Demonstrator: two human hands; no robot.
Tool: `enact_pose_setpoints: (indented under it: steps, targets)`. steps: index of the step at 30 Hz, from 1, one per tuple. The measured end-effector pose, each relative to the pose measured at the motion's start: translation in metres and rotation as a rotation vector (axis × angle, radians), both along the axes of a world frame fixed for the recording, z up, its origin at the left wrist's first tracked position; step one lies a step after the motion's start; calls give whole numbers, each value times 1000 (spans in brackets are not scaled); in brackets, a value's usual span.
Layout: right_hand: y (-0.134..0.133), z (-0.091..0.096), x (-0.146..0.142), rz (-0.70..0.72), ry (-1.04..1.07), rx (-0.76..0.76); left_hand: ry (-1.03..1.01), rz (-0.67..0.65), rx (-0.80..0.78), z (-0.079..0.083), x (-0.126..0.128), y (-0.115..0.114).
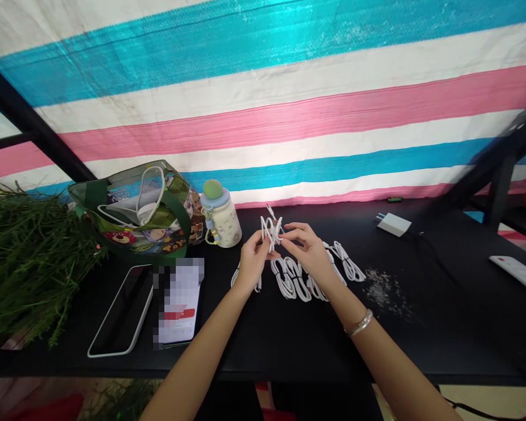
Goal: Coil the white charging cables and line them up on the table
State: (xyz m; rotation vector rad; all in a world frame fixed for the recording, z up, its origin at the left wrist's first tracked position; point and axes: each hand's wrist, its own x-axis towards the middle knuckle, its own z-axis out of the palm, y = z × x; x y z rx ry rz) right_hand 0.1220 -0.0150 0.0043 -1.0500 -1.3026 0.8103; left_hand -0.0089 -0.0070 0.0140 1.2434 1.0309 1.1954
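Between my two hands a white charging cable [270, 231] is held up in loose coils, one plug end sticking up above them. My left hand [255, 254] is closed around the lower left of the coils. The fingers of my right hand [307, 250] pinch the coils from the right side. On the black table [284, 339] just below lie several bundled white cables [294, 279], each tied with a dark band. More bundles lie to the right [349, 262], and another is partly hidden behind my left wrist.
Left of my arms are a phone with a white edge [123, 310], a phone with a lit screen [182, 304], a patterned bag [144, 234], a bottle [223, 222] and green plants [30, 263]. To the right are a white charger [393, 224], small scraps [386, 292] and a power strip [519, 275].
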Motion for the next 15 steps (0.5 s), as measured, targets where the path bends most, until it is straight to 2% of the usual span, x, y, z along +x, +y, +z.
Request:
enact_pose_setpoints:
  steps: [8, 15]
  targets:
    - [0, 1, 0, 118, 63, -37, 28, -49, -15, 0, 0, 0]
    - [4, -2, 3, 108, 83, -30, -1, -64, 8, -2, 2, 0]
